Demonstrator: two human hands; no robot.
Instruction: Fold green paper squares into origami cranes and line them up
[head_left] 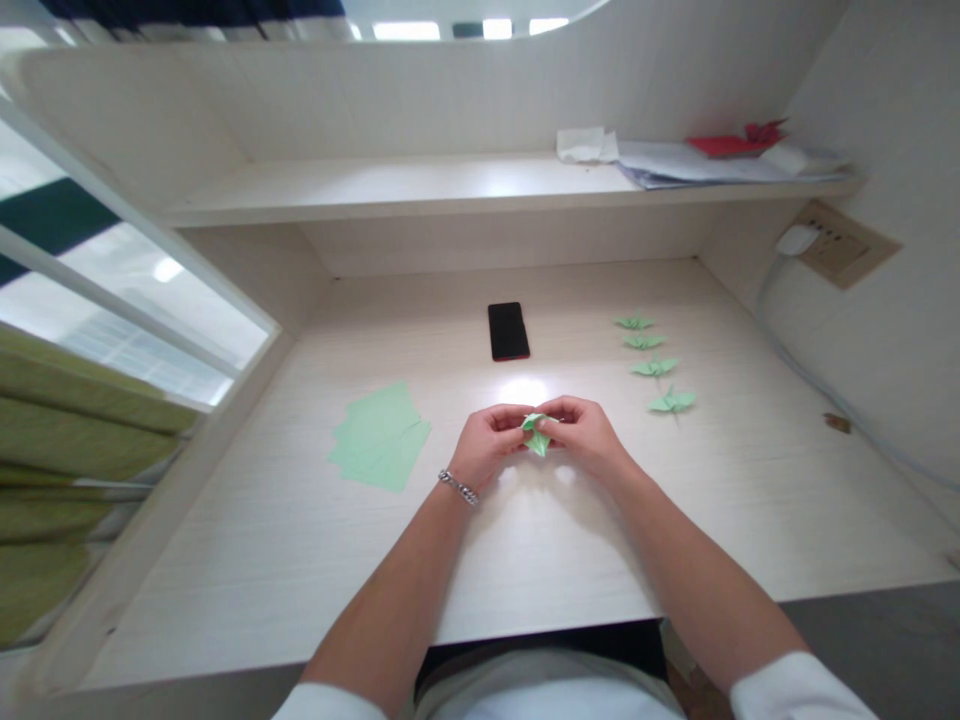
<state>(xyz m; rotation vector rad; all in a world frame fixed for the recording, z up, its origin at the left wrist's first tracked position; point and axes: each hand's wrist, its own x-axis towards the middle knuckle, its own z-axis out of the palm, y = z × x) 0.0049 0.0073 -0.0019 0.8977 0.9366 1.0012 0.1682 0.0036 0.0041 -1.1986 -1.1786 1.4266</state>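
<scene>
Left hand (484, 440) and right hand (589, 428) pinch folded green paper (540, 444); each grip is narrow. Exact contact is unclear.

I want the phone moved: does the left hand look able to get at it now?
Probably yes: the phone lies beyond the left hand, and nothing visible blocks the desk between. That hand holds folded green paper, though, so would likely need to let go first.

Left grip (487, 440) and right grip (585, 432) both pinching green folded paper (538, 440) over counter (547, 570). Relative to it: fanned green sheets (381, 437) at 9 o'clock, dark phone (508, 332) between 11 and 12, four green paper birds (655, 368) lined up at 2.
</scene>
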